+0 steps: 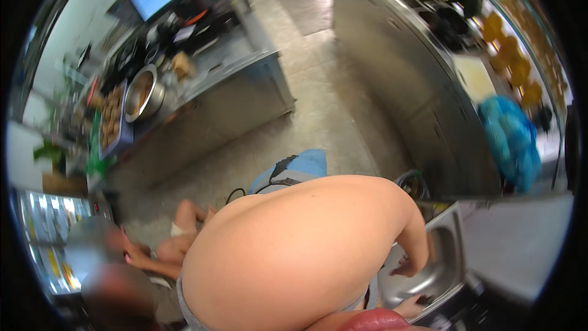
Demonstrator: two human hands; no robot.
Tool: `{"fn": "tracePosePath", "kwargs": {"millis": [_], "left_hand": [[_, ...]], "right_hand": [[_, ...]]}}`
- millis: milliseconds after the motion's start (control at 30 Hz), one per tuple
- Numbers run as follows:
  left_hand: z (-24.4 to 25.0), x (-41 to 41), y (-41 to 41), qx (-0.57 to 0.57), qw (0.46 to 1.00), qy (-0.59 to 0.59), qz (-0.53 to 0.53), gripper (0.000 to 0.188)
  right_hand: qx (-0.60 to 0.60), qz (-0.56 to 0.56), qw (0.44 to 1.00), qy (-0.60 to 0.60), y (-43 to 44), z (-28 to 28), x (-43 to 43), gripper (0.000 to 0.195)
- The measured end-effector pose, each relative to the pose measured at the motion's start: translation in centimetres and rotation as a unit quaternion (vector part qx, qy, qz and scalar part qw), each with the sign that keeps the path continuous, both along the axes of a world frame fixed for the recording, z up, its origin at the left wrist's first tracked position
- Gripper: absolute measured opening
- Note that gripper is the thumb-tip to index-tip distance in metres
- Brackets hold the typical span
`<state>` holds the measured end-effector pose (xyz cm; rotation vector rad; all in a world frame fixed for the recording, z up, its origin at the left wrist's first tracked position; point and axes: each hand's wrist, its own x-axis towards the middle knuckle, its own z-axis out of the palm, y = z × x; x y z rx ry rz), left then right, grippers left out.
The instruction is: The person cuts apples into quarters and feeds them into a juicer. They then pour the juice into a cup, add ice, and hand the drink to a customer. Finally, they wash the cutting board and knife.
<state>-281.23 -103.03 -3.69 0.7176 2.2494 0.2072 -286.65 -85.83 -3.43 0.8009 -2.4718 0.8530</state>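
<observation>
My bare shoulder and upper arm fill the lower middle of the view. The forearm bends down to my left hand (404,268), low over a stainless steel sink (455,243) at the lower right. Its fingers are small and blurred, and whether they hold anything cannot be told. Lower down, by the sink's near edge, is my right hand (410,306), partly hidden behind my face. A small dark thing (425,300) lies at its fingertips; the grip on it is unclear.
Two other people sit or crouch at lower left, one hand (133,255) raised. A steel counter (229,85) bears a metal bowl (158,94) and a crate (124,135) of brown round items. At right, a blue bag (510,142) lies by a cutting board (475,78).
</observation>
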Motion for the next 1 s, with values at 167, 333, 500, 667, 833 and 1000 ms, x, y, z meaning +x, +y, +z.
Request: {"fn": "tracePosePath", "kwargs": {"millis": [167, 333, 500, 667, 833, 1000], "left_hand": [[2.9, 15.0, -11.2, 0.424, 0.794, 0.059, 0.432, 0.045], [-1.9, 38.9, -21.7, 0.394, 0.589, 0.255, 0.658, 0.043], [-5.3, 63.6, -20.7, 0.344, 0.175, 0.281, 0.879, 0.025], [-9.5, 74.5, -13.3, 0.209, -0.045, 0.282, 0.935, 0.018], [-10.5, 77.3, -6.6, 0.28, -0.197, 0.246, 0.907, 0.057], [-9.8, 80.7, -2.2, 0.226, -0.392, 0.307, 0.837, 0.044]], "right_hand": [[-0.23, -0.062, 0.961, 0.144, -9.7, 10.6, 5.3, 0.025], [-0.56, 0.254, 0.671, -0.415, -24.7, 7.7, 4.5, 0.038], [-0.292, 0.448, 0.403, -0.742, -43.3, 8.7, 23.4, 0.029], [-0.02, 0.473, 0.285, -0.834, -53.3, 8.8, 47.6, 0.034], [0.206, 0.452, 0.102, -0.862, -56.8, 8.1, 66.3, 0.032], [0.328, 0.358, 0.039, -0.874, -55.5, 8.0, 83.0, 0.028]]}}
